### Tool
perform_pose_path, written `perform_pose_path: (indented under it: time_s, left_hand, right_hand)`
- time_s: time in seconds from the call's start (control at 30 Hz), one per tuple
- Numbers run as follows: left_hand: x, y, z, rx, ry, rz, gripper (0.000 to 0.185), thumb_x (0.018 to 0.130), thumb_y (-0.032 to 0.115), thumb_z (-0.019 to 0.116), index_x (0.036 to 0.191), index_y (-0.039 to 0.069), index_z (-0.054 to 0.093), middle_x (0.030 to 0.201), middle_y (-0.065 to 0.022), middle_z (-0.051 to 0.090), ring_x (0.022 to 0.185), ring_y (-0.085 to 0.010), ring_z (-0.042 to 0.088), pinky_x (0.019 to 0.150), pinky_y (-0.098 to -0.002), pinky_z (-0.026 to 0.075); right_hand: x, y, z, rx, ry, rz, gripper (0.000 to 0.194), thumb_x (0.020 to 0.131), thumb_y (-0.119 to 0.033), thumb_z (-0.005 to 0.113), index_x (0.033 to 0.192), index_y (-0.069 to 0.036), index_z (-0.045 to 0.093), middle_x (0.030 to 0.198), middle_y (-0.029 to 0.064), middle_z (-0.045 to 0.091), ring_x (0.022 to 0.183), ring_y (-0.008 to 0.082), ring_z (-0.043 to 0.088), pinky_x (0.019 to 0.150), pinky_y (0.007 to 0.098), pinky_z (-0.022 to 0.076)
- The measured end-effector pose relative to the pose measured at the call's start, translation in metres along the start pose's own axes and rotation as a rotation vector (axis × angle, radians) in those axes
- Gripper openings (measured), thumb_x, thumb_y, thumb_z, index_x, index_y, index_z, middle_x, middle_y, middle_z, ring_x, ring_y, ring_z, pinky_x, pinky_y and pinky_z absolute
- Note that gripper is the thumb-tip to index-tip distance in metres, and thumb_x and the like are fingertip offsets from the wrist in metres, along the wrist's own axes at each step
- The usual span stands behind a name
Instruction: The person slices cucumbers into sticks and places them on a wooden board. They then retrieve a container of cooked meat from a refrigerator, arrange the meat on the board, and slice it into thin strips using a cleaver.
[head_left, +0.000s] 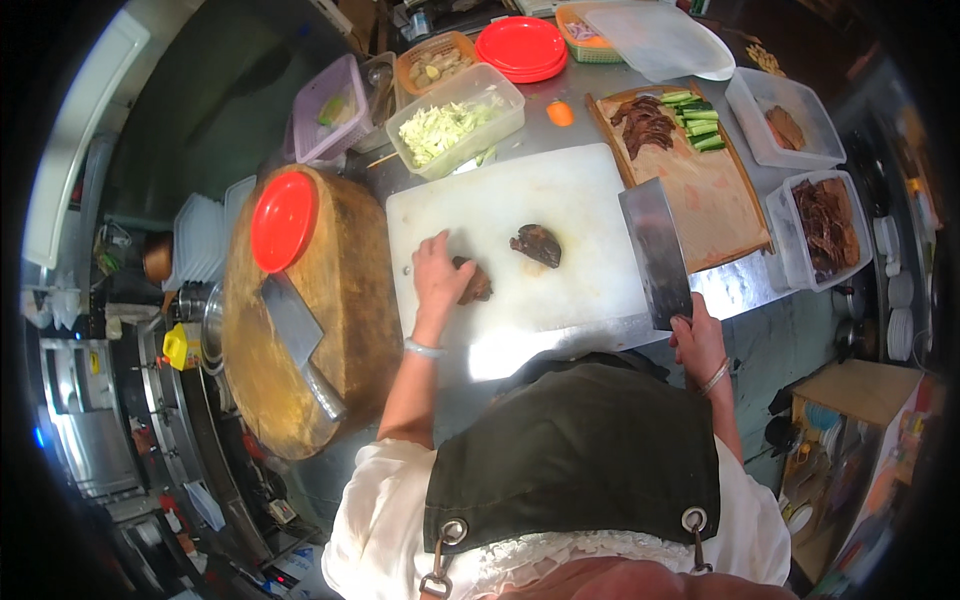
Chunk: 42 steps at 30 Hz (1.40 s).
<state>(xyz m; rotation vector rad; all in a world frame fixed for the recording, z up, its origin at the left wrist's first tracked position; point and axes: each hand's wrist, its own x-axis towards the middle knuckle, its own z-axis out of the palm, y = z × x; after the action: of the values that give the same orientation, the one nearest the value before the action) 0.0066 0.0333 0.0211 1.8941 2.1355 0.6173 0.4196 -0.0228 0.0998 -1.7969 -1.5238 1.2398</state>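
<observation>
My left hand (442, 271) lies on the left part of the white cutting board (585, 300), its thumb and palm against a dark brown piece of meat (475, 288); how firmly it grips is unclear. A second dark piece of cooked meat (537, 245) lies near the board's middle. My right hand (697, 337) grips the handle of a broad cleaver (654, 251), whose blade is over the board's right edge. Past the cleaver, a paper-lined wooden tray (701, 202) holds sliced dark meat (643, 125) and cut cucumber sticks (699, 124).
To the left a round wooden chopping block (360, 300) bears a red plate (283, 221) and another cleaver (294, 322). Behind the board stand a tub of shredded cabbage (517, 112) and stacked red plates (521, 46). Plastic tubs of meat (780, 225) stand at the right.
</observation>
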Motion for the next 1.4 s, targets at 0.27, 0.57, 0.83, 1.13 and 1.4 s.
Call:
perform_pose_path:
  time_s: [0.27, 0.57, 0.83, 1.13, 1.4]
  left_hand:
    - [0.069, 0.076, 0.072, 0.246, -0.504, 0.66, 0.054, 0.066, 0.01, 0.075, 0.118, 0.019, 0.064, 0.121, -0.0067, 0.06, 0.11, -0.0331, 0.055, 0.091, -0.0426, 0.05]
    - [0.087, 0.128, 0.075, 0.09, -0.669, 0.531, 0.053, 0.063, 0.011, 0.079, 0.111, 0.009, 0.058, 0.104, -0.0137, 0.064, 0.095, -0.0339, 0.061, 0.082, -0.0414, 0.053]
    - [0.129, 0.39, 0.148, -0.513, -0.742, 0.567, 0.055, 0.067, 0.019, 0.08, 0.115, 0.003, 0.059, 0.1, -0.016, 0.067, 0.088, -0.0262, 0.066, 0.077, -0.0359, 0.053]
    - [0.142, 0.588, 0.247, -0.508, -0.577, 0.995, 0.032, 0.074, 0.018, 0.072, 0.104, 0.01, 0.068, 0.101, -0.0162, 0.065, 0.094, -0.038, 0.061, 0.084, -0.0445, 0.05]
    - [0.122, 0.424, 0.159, -0.413, -0.22, 0.91, 0.034, 0.074, 0.011, 0.074, 0.107, 0.011, 0.069, 0.111, -0.0124, 0.066, 0.105, -0.0331, 0.06, 0.091, -0.0425, 0.05]
  right_hand:
    - [-0.015, 0.011, 0.003, -0.195, 0.089, 0.049, 0.03, 0.087, -0.015, 0.06, 0.113, -0.005, 0.046, 0.079, 0.0279, 0.064, 0.079, 0.0481, 0.061, 0.07, 0.0557, 0.0479]
    - [-0.032, 0.035, -0.065, -0.064, 0.246, 0.085, 0.027, 0.089, -0.016, 0.059, 0.11, -0.005, 0.046, 0.076, 0.0237, 0.065, 0.078, 0.047, 0.062, 0.069, 0.0536, 0.0478]
    - [-0.042, 0.073, -0.168, 0.152, 0.476, -0.046, 0.021, 0.091, -0.005, 0.056, 0.11, 0.0, 0.048, 0.062, 0.0071, 0.061, 0.044, 0.0137, 0.056, 0.042, 0.0285, 0.0435]
    - [-0.049, 0.085, -0.229, 0.297, 0.531, -0.079, 0.019, 0.092, -0.005, 0.055, 0.109, -0.002, 0.047, 0.063, 0.0074, 0.061, 0.046, 0.0165, 0.06, 0.044, 0.0296, 0.0454]
    - [0.003, 0.084, -0.206, 0.219, 0.259, -0.107, 0.022, 0.091, -0.009, 0.056, 0.109, 0.001, 0.046, 0.064, 0.013, 0.064, 0.052, 0.0287, 0.063, 0.05, 0.0384, 0.0487]
